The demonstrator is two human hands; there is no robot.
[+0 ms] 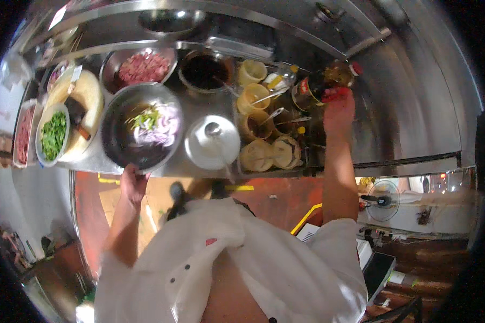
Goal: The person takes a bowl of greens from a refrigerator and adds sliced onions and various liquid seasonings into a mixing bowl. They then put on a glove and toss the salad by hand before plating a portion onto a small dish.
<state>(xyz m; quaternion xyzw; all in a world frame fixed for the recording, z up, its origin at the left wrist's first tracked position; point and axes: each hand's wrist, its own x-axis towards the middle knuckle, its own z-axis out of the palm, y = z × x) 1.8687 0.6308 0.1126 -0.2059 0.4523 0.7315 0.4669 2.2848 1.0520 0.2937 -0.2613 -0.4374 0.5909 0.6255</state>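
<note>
My left hand (133,183) grips the near rim of a large metal bowl (117,137), with the thumb over the edge. Sliced purple onion (165,125) and chopped green pepper or scallion (145,117) lie inside the bowl. My right hand (338,99) is stretched out to the back right, blurred and lit reddish. It is at a dark bottle with a red label (305,93) and a jar of brown contents (337,74) with a red cap. Whether its fingers are closed around either one cannot be made out.
Behind the bowl stand a bowl of diced raw meat (143,68) and a pot of dark sauce (206,72). A cutting board (91,89) carries a cleaver (76,111), beside a tub of chopped greens (53,135). A ladle (214,131) rests over a white-looking container (194,151), left of seasoning tubs (252,99).
</note>
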